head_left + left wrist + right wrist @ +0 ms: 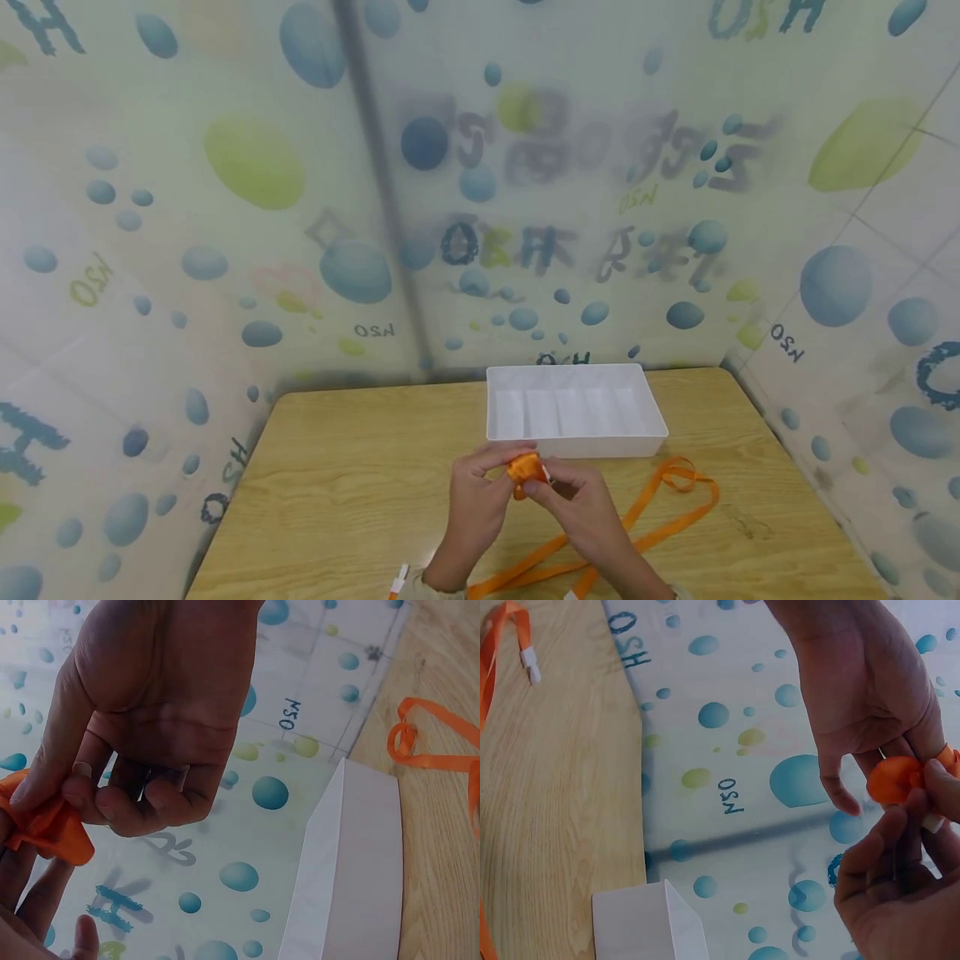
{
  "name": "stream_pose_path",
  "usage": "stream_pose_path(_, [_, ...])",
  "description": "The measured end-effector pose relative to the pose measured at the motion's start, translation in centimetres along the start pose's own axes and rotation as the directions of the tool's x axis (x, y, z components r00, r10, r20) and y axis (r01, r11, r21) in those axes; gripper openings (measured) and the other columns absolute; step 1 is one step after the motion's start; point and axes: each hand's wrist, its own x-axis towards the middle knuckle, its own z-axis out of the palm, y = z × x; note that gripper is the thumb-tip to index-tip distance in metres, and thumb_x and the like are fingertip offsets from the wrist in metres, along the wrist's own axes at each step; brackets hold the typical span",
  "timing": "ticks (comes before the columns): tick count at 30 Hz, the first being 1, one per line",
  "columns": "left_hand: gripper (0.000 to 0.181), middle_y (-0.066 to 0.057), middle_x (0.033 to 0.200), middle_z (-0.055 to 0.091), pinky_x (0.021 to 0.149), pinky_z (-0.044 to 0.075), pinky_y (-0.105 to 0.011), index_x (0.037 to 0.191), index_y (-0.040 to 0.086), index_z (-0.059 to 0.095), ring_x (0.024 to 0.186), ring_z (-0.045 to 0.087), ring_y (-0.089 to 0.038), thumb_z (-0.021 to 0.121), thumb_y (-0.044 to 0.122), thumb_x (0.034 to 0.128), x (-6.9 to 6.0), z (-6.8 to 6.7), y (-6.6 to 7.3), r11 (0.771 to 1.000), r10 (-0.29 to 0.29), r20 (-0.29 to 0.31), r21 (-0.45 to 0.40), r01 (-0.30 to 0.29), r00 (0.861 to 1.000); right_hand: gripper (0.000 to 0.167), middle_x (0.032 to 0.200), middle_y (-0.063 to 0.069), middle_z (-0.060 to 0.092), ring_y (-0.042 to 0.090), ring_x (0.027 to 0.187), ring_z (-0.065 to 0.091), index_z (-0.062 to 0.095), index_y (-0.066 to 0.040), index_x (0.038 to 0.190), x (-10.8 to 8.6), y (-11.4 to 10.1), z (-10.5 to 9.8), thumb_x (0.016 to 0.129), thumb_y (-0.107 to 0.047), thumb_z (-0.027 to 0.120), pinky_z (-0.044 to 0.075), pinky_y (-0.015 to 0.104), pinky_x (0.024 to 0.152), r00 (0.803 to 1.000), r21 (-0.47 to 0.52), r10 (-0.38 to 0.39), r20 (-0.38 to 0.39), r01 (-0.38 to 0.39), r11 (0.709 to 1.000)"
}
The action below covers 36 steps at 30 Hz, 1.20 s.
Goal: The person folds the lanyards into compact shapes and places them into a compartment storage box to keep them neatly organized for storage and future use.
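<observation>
An orange lanyard (527, 468), bunched into a small folded bundle, is held up between both hands in front of the white box. My left hand (480, 493) pinches its left side, and my right hand (588, 507) grips the other side with thumb and fingers. In the left wrist view, the right hand (157, 712) shows its thumb pressed on the orange fabric (64, 836). The right wrist view has the left hand (870, 697) above and the right hand (892, 892) below, both meeting at the bundle (892, 780). A small white piece shows beside it.
A white divided box (577, 447) stands at the table's back edge. More orange lanyards (686, 521) lie loosely across the wooden table (360, 467), right of and below the hands. One white clip end (400, 579) lies by the left sleeve. Patterned curtains surround the table.
</observation>
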Motion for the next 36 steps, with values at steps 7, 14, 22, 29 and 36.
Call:
stream_pose_path(7, [0.012,-0.013,0.099,0.075,0.086,0.055,-0.031,0.097,-0.004,0.077,0.097,0.069,-0.019,0.073,0.003,0.0876,0.3,-0.3,-0.1,0.998,-0.047,0.060,-0.038,0.050,0.997,0.028,0.110,0.008,0.073,0.019,0.098,0.067,0.069,0.002,0.121,0.0,0.1,-0.2,0.098,-0.012,0.063,0.054,0.032,0.089,0.999,0.058,0.008,0.041,-0.010,0.998])
stream_pose_path(14, [0.016,-0.017,0.100,0.074,0.083,0.056,-0.030,0.100,-0.008,0.075,0.098,0.069,-0.013,0.070,0.003,0.0903,0.8,-1.1,-0.6,0.996,-0.073,0.183,-0.026,0.080,0.980,0.028,0.120,0.007,0.070,0.017,0.108,0.065,0.067,0.006,0.121,0.2,0.7,-0.6,0.098,-0.008,0.062,0.053,0.031,0.091,0.996,0.084,-0.037,0.076,0.031,0.996])
stream_pose_path(22, [0.023,-0.017,0.110,0.072,0.087,0.055,-0.031,0.111,-0.006,0.073,0.103,0.069,-0.018,0.067,0.009,0.0944,1.5,-2.4,-1.4,0.998,-0.049,0.374,-0.014,0.058,0.926,0.024,0.107,0.009,0.073,0.016,0.095,0.066,0.072,-0.001,0.115,0.2,1.2,-1.6,0.098,-0.015,0.064,0.054,0.031,0.084,0.999,-0.033,0.017,0.038,-0.016,0.999])
stream_pose_path(29, [0.030,-0.009,0.123,0.069,0.092,0.053,-0.035,0.125,0.001,0.068,0.113,0.064,-0.020,0.064,0.003,0.0951,2.2,-3.4,-2.2,0.995,-0.092,0.418,0.082,0.063,0.904,0.014,0.071,0.001,0.056,0.007,0.062,0.044,0.074,-0.002,0.093,1.1,2.1,-2.6,0.095,-0.015,0.068,0.040,0.021,0.056,0.997,-0.123,0.010,-0.081,-0.020,0.992])
stream_pose_path(36, [0.035,-0.011,0.128,0.066,0.091,0.053,-0.036,0.129,0.003,0.065,0.112,0.064,-0.032,0.053,-0.002,0.0967,2.4,-3.5,-4.0,0.983,-0.110,0.331,0.177,0.052,0.937,0.011,0.069,-0.001,0.055,0.011,0.062,0.046,0.077,-0.005,0.090,3.0,2.9,-3.5,0.091,-0.016,0.072,0.036,0.022,0.053,0.986,-0.248,-0.027,-0.166,-0.015,0.969])
